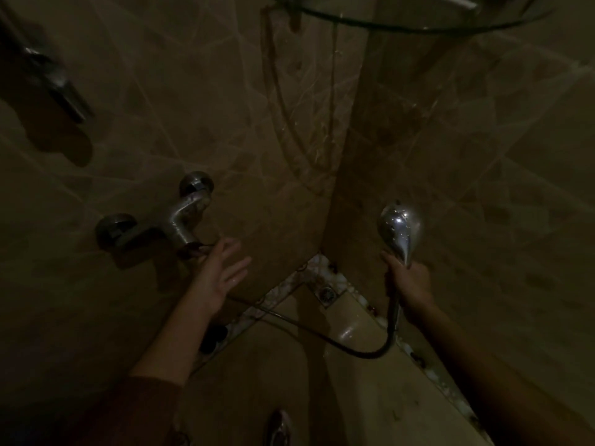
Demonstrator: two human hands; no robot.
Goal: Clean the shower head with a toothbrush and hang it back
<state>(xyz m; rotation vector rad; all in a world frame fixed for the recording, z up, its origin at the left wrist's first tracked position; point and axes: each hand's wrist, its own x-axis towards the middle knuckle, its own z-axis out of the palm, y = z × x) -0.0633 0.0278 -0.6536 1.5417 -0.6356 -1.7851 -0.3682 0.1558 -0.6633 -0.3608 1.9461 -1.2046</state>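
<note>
At centre left, the left hand [219, 275] spreads its fingers [240, 265] wide and empty just beside the mixer tap [180, 220], perhaps touching it; the dimness hides that. Right of centre, the right hand [410, 281] grips the handle of the upright chrome shower head [400, 225]. The hose [322, 333] loops over the floor near the drain [326, 294].

The handle of the shower head [400, 225] was covered by the gripping right hand [409, 284]; its spray face was turned away. The glass shelf [418, 25] was cut off by the top edge. The blurred metal fitting [58, 82] at upper left could not be identified.
</note>
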